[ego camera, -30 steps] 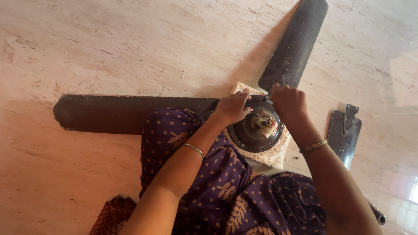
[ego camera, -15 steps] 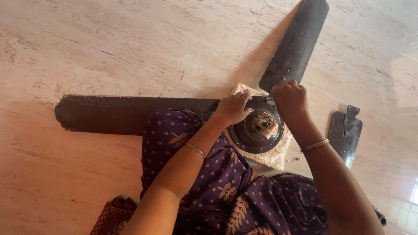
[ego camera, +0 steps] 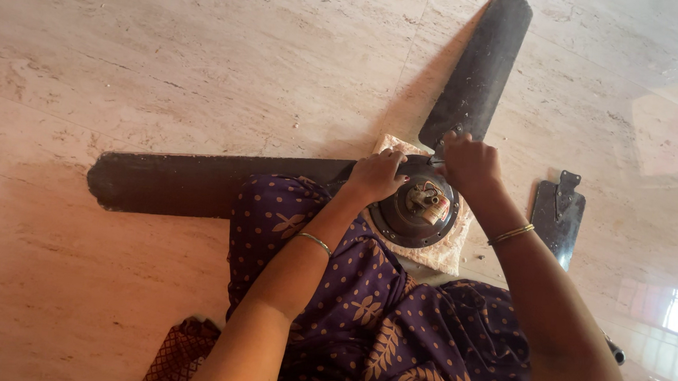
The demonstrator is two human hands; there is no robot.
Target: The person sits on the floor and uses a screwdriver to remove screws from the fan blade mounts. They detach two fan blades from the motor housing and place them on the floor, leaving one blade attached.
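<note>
- My left hand point(ego camera: 377, 177) rests curled on the fan motor point(ego camera: 416, 211), fingers closed over its rim.
- My right hand point(ego camera: 470, 165) grips the blade bracket point(ego camera: 445, 146), fingers closed.

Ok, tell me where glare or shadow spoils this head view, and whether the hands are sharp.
Head view: bright window glare washes the polished floor at the right edge, with a second reflection lower right; a soft shadow trails the upper fan blade; a warm orange cast tints the left side. The left hand and right hand on the fan motor hub look reasonably sharp; wide-lens curvature bends the edges.
</note>
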